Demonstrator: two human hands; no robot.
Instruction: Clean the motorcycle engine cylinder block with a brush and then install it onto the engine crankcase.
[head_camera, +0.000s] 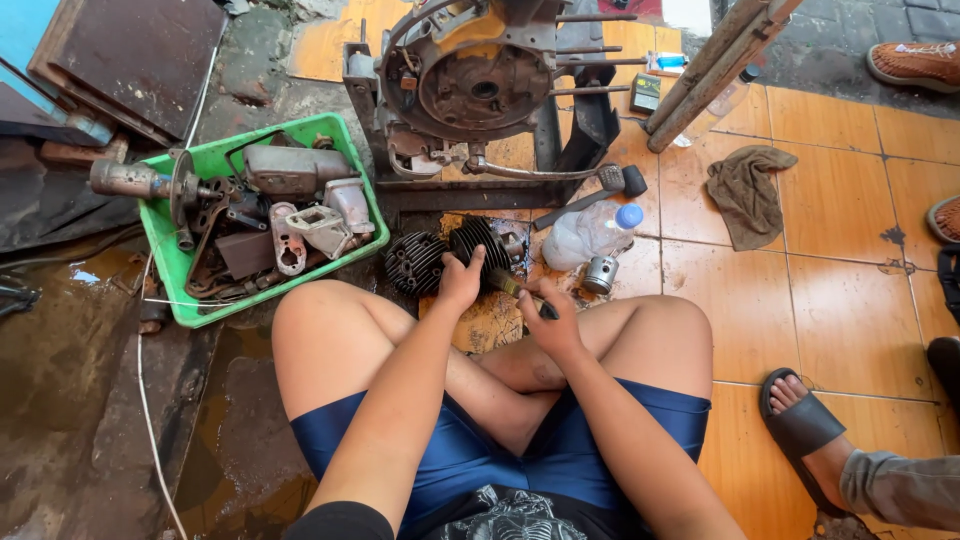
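My left hand (461, 283) is clamped on the finned cylinder (480, 243), right hand (553, 322) wrapped round a tool (508, 285). Probably heavy, greasy; grip fins.

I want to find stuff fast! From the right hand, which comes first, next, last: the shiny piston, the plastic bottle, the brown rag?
From the right hand, in the head view:
1. Shiny piston, just up and right of the hand.
2. Plastic bottle, lying on the tiles behind the piston.
3. Brown rag, farthest, off to the right on the orange tiles.
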